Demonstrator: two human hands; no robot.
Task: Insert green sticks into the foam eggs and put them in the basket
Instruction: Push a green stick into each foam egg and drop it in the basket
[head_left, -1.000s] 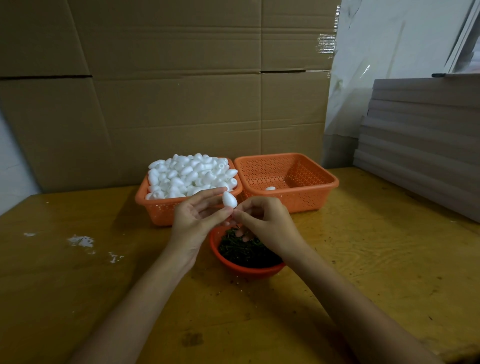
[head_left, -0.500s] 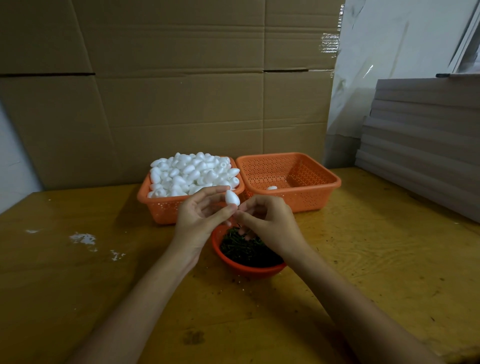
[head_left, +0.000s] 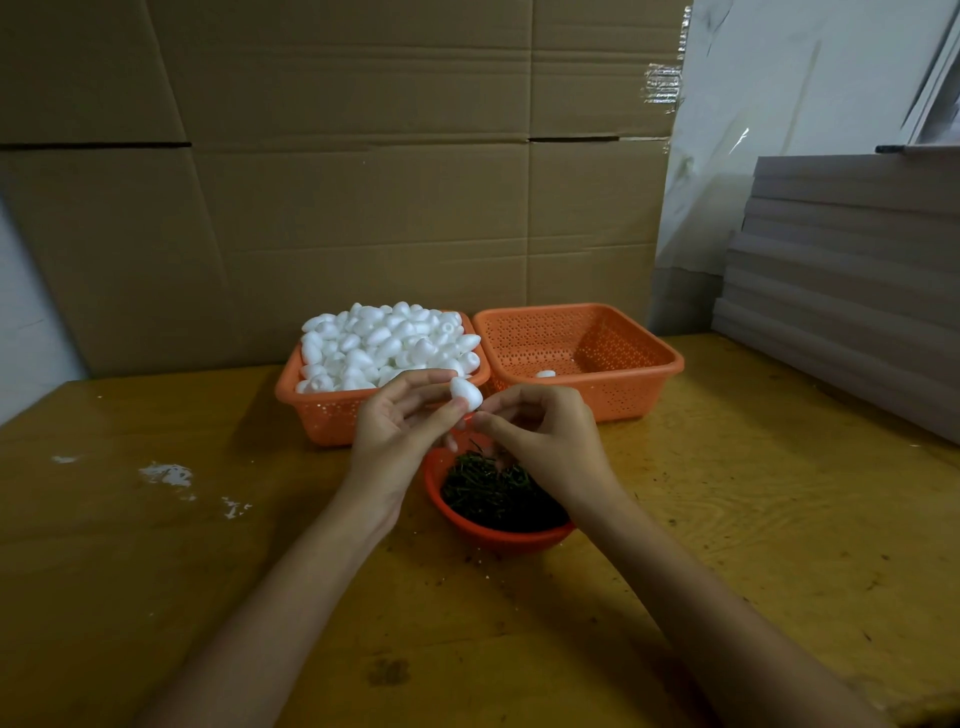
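My left hand pinches a white foam egg between thumb and fingers, above the red bowl of green sticks. My right hand has its thumb and forefinger pinched together right under the egg; the stick between them is hidden. Behind, an orange basket is heaped with foam eggs. To its right, a second orange basket holds one egg.
The wooden table has white crumbs at the left. Cardboard sheets stand behind the baskets. A stack of grey boards lies at the right edge.
Both hands stay together over the bowl; the egg has turned slightly in my left fingers, and my right fingertips have closed up against its lower end.
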